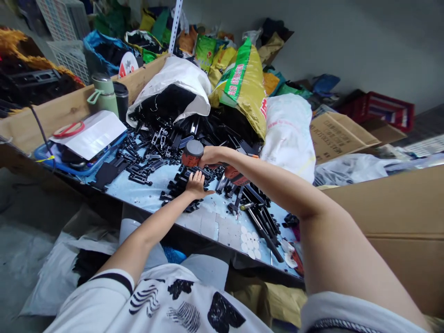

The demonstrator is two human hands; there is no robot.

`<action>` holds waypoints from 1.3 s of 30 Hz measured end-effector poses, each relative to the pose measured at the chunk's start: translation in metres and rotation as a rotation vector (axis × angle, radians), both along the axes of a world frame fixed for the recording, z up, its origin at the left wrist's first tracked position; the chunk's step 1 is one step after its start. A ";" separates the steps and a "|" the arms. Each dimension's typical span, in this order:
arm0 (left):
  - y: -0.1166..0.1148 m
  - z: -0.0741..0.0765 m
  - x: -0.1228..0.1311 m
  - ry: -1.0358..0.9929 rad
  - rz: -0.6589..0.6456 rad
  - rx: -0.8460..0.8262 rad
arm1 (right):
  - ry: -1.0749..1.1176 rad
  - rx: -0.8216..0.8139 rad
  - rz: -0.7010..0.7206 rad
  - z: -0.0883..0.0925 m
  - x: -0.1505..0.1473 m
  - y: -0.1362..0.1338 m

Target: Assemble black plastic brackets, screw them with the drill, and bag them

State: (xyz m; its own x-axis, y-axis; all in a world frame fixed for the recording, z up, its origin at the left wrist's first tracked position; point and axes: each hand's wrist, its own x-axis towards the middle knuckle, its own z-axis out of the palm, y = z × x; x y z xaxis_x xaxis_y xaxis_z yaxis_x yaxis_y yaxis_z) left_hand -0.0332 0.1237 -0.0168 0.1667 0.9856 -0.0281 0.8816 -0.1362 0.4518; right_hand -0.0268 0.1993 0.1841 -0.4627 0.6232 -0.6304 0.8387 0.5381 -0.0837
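My right hand (211, 156) is wrapped round a red-and-black cordless drill (190, 160), whose grey round end faces up and to the left. The drill's lower part shows beneath my right forearm; its tip is hidden. Just below it, my left hand (196, 184) lies with fingers and thumb spread on a row of black slotted parts (177, 184). More loose black parts (157, 141) are heaped behind and to the left. A hammer (262, 229) with a yellowish head end lies to the right, beside long black pieces.
A white sack (189, 76) and a yellow-green sack (239, 88) spill black parts onto the table (138, 196). A blue tray (81, 170) with paper and red scissors (69, 129) stands left, near a green flask (104, 95). White discs (250, 243) lie at the front edge.
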 end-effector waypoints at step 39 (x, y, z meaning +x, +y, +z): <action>-0.080 0.004 -0.015 -0.003 -0.043 0.074 | -0.056 -0.063 0.257 0.011 -0.027 -0.127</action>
State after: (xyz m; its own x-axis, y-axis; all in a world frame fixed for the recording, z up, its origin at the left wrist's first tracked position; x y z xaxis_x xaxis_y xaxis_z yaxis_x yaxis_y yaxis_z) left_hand -0.0481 0.0439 -0.0131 0.2090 0.9769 0.0455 0.8728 -0.2073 0.4419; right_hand -0.0536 0.0727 0.1953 -0.5638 0.4485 -0.6936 0.6797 0.7289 -0.0812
